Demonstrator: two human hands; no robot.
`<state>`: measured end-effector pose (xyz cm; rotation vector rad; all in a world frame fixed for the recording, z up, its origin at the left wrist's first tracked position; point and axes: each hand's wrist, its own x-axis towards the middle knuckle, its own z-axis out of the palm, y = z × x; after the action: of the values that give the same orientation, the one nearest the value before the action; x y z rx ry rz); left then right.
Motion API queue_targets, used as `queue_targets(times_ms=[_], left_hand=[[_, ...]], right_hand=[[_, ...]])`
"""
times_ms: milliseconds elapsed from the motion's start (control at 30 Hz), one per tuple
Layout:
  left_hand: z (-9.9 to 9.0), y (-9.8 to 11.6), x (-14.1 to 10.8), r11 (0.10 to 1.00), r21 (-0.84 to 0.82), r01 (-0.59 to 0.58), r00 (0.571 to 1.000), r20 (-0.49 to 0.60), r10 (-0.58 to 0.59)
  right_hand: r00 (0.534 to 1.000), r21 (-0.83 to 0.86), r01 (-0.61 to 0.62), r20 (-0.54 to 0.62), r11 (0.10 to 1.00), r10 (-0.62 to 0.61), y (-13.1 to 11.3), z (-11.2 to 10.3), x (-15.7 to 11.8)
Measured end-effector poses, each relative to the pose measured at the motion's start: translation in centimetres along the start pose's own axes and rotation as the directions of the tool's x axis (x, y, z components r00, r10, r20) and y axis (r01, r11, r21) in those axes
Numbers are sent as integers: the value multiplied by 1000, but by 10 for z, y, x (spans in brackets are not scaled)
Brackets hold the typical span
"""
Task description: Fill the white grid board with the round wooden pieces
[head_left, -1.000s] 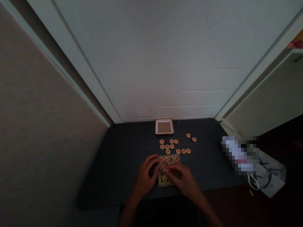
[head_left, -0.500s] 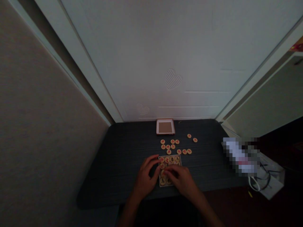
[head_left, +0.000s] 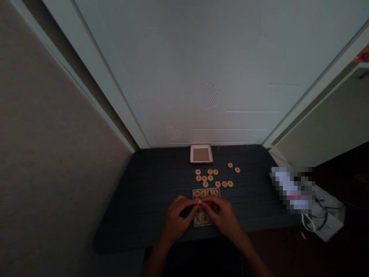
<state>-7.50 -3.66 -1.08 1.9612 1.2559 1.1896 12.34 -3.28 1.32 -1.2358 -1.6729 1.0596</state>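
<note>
A shallow white box (head_left: 220,192) holds rows of round Chinese chess pieces, among them a black-marked piece (head_left: 197,220) in the near row and a red-marked piece (head_left: 196,194) in the far row. Above the box's left part, a single Chinese chess piece (head_left: 200,202) is pinched between the fingertips of both hands. My left hand (head_left: 178,216) grips it from the left, and my right hand (head_left: 224,215) from the right. The two hands cover much of the box's middle, so several pieces there are hidden.
Several loose red-marked pieces (head_left: 210,178) lie beyond the box on the dark table (head_left: 138,200). An upturned box lid (head_left: 201,154) rests by the white panel (head_left: 184,69). At the right are a blurred object (head_left: 292,190) and a white bag (head_left: 328,227) with cables.
My right hand has lifted a piece from the box's left column. My left fingertips have moved right and closed on the same piece, so the hands now meet.
</note>
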Motion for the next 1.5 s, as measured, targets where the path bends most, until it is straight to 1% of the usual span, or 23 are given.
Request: queue_targets(times_ms=[100,200,333,467,667,833,1000,1100,1267,1367,1433,1500], left_hand=[[0,-1,0,1000,0,30,1000,-3,-30],[0,-3,0,998,21,66,997,-45,-65],[0,-6,0,992,50,112,989,-99,-107],[1,-5,0,991,52,127,987,-102,-121],[1,-5,-1,990,48,134,986,-110,-128],[1,-5,-2,990,35,135,987,-96,-131],[0,-4,-2,989,45,144,989,-38,-142],[1,-1,-1,987,61,148,989,6,-149],[1,3,1,982,79,170,984,42,-173],[0,6,2,976,84,199,978,50,-203],[-1,7,3,974,88,209,975,54,-214],[-1,7,4,972,105,211,974,61,-218]], right_hand=[[1000,-32,15,-7,999,-16,0,-1,0],[1000,-65,24,13,998,-23,-1,-3,0],[997,-108,14,76,994,-6,-2,-1,-1],[992,-169,15,123,986,6,1,3,-1],[997,-238,36,74,971,-18,7,9,1],[996,-250,80,49,965,-70,5,6,-3],[981,-264,179,117,948,-152,5,-1,-9],[975,-279,198,151,940,-160,9,1,-9],[975,-312,216,128,925,-184,10,8,-6],[970,-284,240,109,929,-217,9,3,-8],[973,-275,232,57,933,-225,12,-5,-12],[972,-292,208,-47,934,-231,20,-17,-16]])
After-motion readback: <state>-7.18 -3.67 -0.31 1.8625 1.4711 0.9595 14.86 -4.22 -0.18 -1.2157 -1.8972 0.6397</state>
